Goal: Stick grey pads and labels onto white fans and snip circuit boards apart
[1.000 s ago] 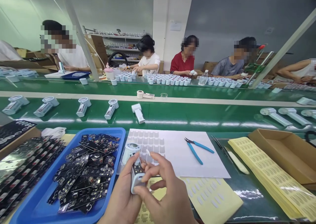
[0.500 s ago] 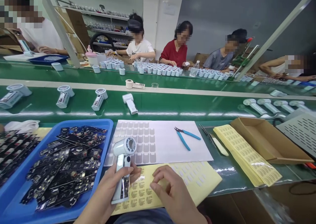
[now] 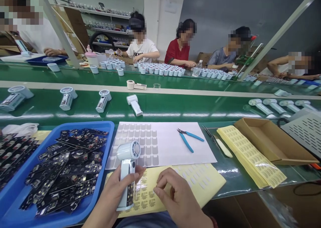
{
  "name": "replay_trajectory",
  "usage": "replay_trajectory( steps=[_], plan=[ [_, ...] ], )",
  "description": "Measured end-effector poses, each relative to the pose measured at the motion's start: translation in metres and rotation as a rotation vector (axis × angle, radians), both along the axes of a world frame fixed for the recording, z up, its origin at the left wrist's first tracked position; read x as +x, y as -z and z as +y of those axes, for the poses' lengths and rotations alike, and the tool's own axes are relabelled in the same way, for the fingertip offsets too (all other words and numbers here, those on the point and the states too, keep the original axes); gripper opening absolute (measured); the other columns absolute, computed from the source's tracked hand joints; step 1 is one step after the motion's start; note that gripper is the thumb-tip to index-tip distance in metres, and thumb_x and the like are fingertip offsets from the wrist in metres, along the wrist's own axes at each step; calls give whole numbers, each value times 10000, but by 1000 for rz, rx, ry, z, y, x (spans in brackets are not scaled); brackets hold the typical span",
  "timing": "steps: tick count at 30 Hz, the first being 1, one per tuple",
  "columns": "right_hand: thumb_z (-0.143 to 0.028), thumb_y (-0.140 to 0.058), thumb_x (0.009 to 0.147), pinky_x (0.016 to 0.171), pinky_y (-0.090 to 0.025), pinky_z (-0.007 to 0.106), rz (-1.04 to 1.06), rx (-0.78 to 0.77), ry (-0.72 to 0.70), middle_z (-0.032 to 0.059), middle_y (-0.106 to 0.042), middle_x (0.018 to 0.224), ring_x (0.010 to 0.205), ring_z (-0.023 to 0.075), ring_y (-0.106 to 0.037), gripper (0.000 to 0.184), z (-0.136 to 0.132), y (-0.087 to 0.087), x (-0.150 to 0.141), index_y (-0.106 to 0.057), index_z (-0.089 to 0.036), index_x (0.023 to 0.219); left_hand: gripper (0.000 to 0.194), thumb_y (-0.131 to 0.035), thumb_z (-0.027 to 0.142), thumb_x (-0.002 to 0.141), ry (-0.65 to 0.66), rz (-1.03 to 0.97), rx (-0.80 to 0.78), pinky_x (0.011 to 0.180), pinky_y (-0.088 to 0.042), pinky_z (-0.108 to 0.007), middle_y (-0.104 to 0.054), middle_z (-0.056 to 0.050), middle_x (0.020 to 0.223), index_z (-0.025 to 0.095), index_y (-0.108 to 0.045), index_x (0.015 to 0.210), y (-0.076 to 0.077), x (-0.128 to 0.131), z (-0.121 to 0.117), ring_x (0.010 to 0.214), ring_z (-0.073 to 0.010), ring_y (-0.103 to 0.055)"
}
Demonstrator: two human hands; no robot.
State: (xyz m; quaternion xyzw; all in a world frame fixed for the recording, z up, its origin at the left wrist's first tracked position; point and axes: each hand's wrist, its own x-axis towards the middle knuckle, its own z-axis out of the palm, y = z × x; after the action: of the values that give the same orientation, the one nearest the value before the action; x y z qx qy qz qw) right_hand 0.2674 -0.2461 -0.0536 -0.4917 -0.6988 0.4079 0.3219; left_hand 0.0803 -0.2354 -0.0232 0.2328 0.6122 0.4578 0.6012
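My left hand [image 3: 115, 184] is wrapped round the handle of a pale blue handheld fan [image 3: 128, 151]. The fan stands nearly upright with its round head at the top, and a strip of circuit board shows along the lower handle. Over the yellow sticker sheet [image 3: 144, 201], my right hand [image 3: 177, 194] is curled, thumb and forefinger tips close together; anything pinched there is too small to make out. Behind both hands lies a white sheet [image 3: 175, 147] with rows of grey stickers, and on it a pair of blue-handled cutters [image 3: 190, 137].
To the left, a blue tray [image 3: 110, 134] holds many circuit boards. On the right are tweezers [image 3: 211, 136], a stack of yellow sticker sheets [image 3: 250, 157] and a cardboard box [image 3: 273, 141]. More fans [image 3: 102, 100] lie on the green conveyor [image 3: 175, 107]. Several co-workers sit across.
My left hand has shifted slightly right with the fan, whose head has turned more to the right. My right hand has barely moved. The fans on the conveyor have slid slightly right.
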Motion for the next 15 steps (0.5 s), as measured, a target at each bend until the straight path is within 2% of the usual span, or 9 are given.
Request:
replay_trajectory(
  steps=[4, 5, 7, 11, 15],
  plan=[
    [-155, -488, 914, 632, -406, 286, -262, 213, -16, 63, -622, 925, 797, 203, -608, 127, -2, 18, -9, -565, -210, 829, 247, -751, 316, 622, -15, 31, 2, 976, -446, -422, -772, -110, 932, 185, -736, 831, -2, 3, 0, 1052, -336, -667],
    [-157, -465, 926, 628, -403, 291, -277, 238, -30, 73, -622, 929, 804, 210, -607, 149, -3, 21, -10, -570, -206, 832, 238, -747, 307, 626, -26, 25, 0, 982, -444, -425, -773, -109, 938, 186, -735, 830, -2, 4, 0, 1053, -334, -669],
    [-169, -483, 916, 649, -414, 294, -182, 196, -35, 67, -619, 897, 801, 205, -603, 152, -2, 20, -8, -567, -203, 793, 236, -749, 301, 629, -47, 6, -2, 975, -451, -415, -775, -108, 945, 183, -735, 833, -1, 4, 0, 1040, -325, -676],
    [-273, -621, 881, 565, -389, 242, 186, -74, -42, 17, -592, 847, 661, 132, -531, 155, 3, -3, 1, -565, -213, 749, 297, -778, 332, 637, -34, -37, -46, 864, -502, -358, -776, -107, 911, 164, -737, 877, -5, 4, 0, 953, -291, -700],
    [-370, -624, 908, 557, -391, 228, 336, -165, -29, 20, -581, 895, 734, 135, -551, 195, 10, -35, -2, -592, -214, 795, 444, -859, 356, 588, -43, -113, -39, 707, -532, -305, -770, -82, 854, 161, -722, 963, -18, 9, 3, 754, -228, -708]
  ],
)
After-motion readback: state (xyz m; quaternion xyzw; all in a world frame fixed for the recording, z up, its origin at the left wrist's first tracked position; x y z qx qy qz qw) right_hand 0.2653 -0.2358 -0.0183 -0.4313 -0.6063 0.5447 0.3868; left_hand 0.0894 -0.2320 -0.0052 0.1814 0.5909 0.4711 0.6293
